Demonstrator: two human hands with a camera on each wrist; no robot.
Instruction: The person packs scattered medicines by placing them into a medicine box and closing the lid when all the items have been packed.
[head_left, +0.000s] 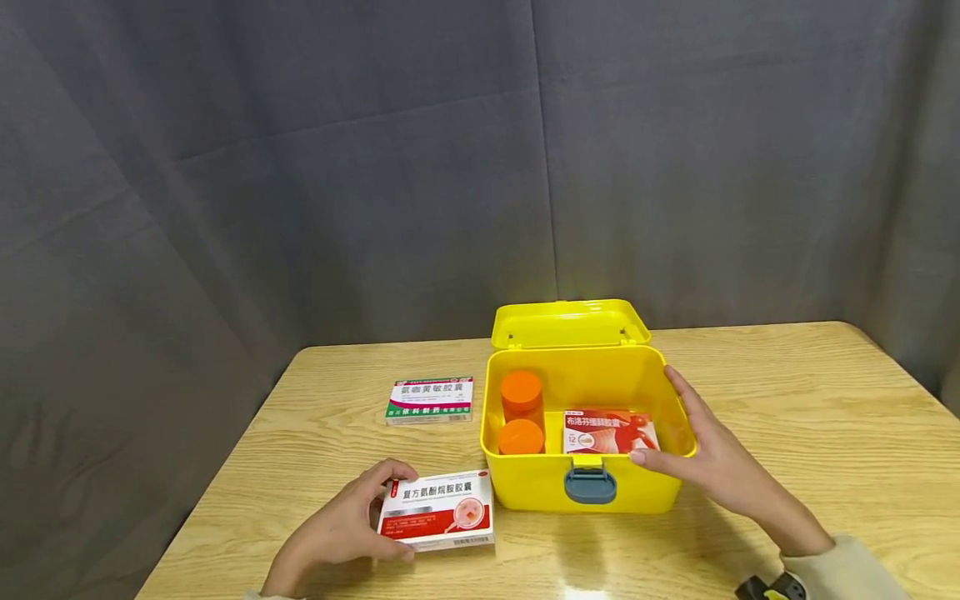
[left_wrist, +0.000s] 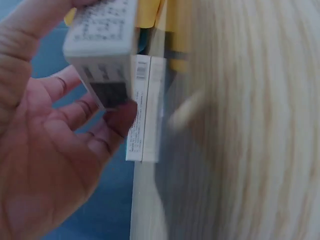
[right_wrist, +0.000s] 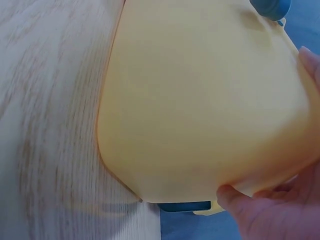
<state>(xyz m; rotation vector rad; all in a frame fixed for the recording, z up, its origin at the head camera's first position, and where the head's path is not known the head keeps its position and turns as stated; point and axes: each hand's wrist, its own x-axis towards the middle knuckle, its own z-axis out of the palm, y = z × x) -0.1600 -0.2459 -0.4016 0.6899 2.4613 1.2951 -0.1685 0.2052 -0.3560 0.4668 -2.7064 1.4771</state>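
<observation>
A dark blue-gray cloth curtain (head_left: 375, 192), creased and seamed down the middle, hangs behind a light wooden table (head_left: 795, 400), whose top shows streaky grain, rounded far corners and a shine near the front.

Head view down onto yellow box (head_left: 525, 487)

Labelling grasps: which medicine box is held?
The red-and-white box, in the left hand; the green-trimmed box lies on the table, the third box inside the yellow case.
</observation>
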